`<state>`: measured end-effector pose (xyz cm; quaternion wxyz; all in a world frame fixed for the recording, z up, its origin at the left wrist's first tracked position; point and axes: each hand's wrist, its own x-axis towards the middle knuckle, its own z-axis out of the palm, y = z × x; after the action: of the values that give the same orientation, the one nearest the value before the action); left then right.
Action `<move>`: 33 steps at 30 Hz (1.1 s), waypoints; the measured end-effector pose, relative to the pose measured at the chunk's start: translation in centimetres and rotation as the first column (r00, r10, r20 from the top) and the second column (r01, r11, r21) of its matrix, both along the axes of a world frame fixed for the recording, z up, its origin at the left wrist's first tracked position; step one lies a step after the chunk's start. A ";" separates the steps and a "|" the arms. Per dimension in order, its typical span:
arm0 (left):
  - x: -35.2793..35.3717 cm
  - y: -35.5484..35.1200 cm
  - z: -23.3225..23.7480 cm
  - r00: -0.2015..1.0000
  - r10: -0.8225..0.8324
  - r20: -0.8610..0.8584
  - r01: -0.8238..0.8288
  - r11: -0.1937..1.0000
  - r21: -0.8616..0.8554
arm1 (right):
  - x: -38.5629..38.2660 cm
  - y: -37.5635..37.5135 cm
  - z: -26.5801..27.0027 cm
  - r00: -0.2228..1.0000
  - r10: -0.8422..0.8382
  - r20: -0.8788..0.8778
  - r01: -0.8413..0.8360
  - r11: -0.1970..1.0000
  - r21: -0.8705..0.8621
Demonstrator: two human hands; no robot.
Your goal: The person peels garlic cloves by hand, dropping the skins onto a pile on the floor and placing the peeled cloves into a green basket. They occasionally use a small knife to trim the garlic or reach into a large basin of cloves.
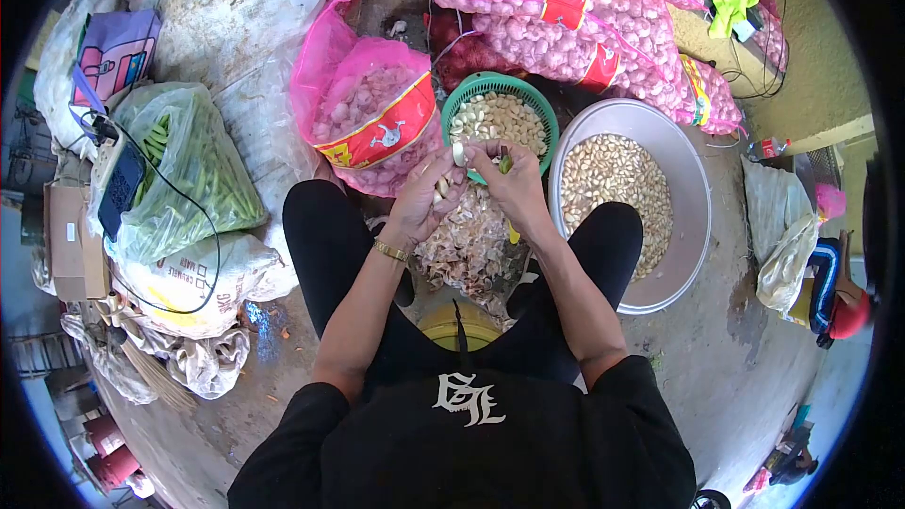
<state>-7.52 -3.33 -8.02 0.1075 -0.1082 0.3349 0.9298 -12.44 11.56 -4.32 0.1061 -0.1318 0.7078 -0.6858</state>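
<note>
My left hand (426,196) is closed around several peeled garlic cloves. One white clove (459,153) stands up at its fingertips, against my right hand. My right hand (514,193) is closed too, with a small green and dark object (506,163) poking out past its fingers; its kind is not clear. Just beyond both hands sits a green plastic basket (550,106) of pale garlic cloves (498,120). Below them, between my knees, lies a heap of papery garlic skins (464,250).
At right stands a big pale tub (693,217) of unpeeled cloves (617,190). An open pink mesh bag of garlic bulbs (363,108) leans at left. Full garlic sacks (584,24) are stacked behind. A plastic bag of green vegetables (193,170) sits further left. A person (844,297) shows at far right.
</note>
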 end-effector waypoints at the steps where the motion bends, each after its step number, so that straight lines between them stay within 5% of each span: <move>1: 0.0 0.0 0.1 1.000 -0.001 -0.001 0.001 1.000 0.030 | 0.0 0.1 0.2 0.999 0.004 0.051 -0.004 1.000 0.004; 5: 0.0 0.2 0.3 1.000 0.000 0.027 -0.001 0.999 0.047 | 0.1 0.2 0.5 0.998 0.011 0.057 -0.013 0.999 0.038; 13: -1.5 0.3 -1.0 0.999 0.006 0.044 -0.021 0.933 0.359 | -0.3 2.3 0.7 0.988 -0.123 0.096 0.126 0.992 -0.026; 16: -3.9 1.2 -1.7 0.971 0.128 0.201 -0.175 0.955 0.241 | -0.2 4.6 -0.2 0.994 -0.111 -0.018 0.113 0.990 0.083; 17: -5.0 1.6 -2.0 0.972 0.122 0.201 -0.170 0.955 0.244 | 0.2 5.2 -0.1 0.994 -0.099 -0.043 0.105 0.977 0.184; 19: -7.3 2.6 -2.5 0.969 0.096 0.226 -0.131 0.981 0.146 | 0.7 6.1 -0.9 0.992 -0.118 0.041 0.112 0.987 0.112; 21: -8.7 2.7 -2.8 0.974 0.045 0.220 -0.082 0.984 0.161 | 0.7 7.0 -1.6 0.989 -0.106 -0.106 0.126 0.972 0.200; 25: -8.2 1.7 -2.6 0.977 0.085 0.197 -0.112 0.985 0.128 | 1.1 7.6 -1.6 0.998 0.049 -0.030 -0.030 0.893 0.449; 29: -6.1 0.3 -1.9 0.994 0.053 0.095 -0.071 0.978 0.197 | 1.8 6.8 -5.2 0.927 0.340 -0.156 -0.206 0.813 0.544; 33: -4.2 -1.6 -1.7 0.996 0.038 0.079 -0.061 0.944 0.324 | 1.1 4.6 -4.1 0.928 0.344 -0.141 -0.203 0.786 0.584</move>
<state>-11.68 -4.90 -9.73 0.1125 -0.1304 0.1696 0.9703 -11.35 16.20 -8.41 0.1526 -0.2785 0.8578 -0.4041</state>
